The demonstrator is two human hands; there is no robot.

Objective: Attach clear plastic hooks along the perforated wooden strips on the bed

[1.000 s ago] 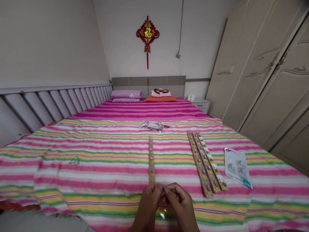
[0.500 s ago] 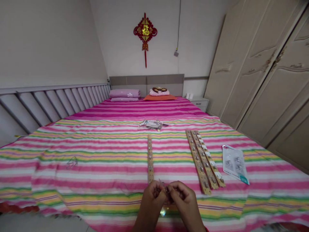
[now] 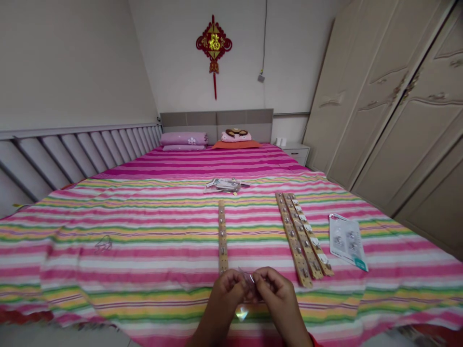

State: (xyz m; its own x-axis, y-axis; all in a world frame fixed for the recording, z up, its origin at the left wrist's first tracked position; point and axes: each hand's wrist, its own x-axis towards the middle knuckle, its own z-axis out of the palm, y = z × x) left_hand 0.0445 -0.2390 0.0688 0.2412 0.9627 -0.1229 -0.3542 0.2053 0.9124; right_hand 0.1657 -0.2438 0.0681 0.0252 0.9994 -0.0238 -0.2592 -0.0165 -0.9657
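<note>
My left hand (image 3: 228,291) and my right hand (image 3: 275,289) are close together above the near part of the bed. Both have their fingers pinched on a small piece of clear plastic (image 3: 249,278), perhaps a little bag; its contents are too small to make out. A shiny glint shows just below the fingers. Beyond my left hand lies a narrow tan strip (image 3: 222,236) with small metal pieces along it, its near end partly hidden by that hand. To the right, several similar strips (image 3: 294,236) lie side by side, one bearing white round pieces.
A flat clear-and-white packet (image 3: 347,241) with metal pieces lies at the right. Farther back sits a pile of plastic packets (image 3: 224,185). A crumpled clear item (image 3: 103,244) rests at the left. Railings (image 3: 79,149) border the bed's left, a wardrobe (image 3: 383,120) its right.
My hands have drawn slightly apart, and more of the clear plastic shows between them. The view has shifted a little; the strips and packets lie as before.
</note>
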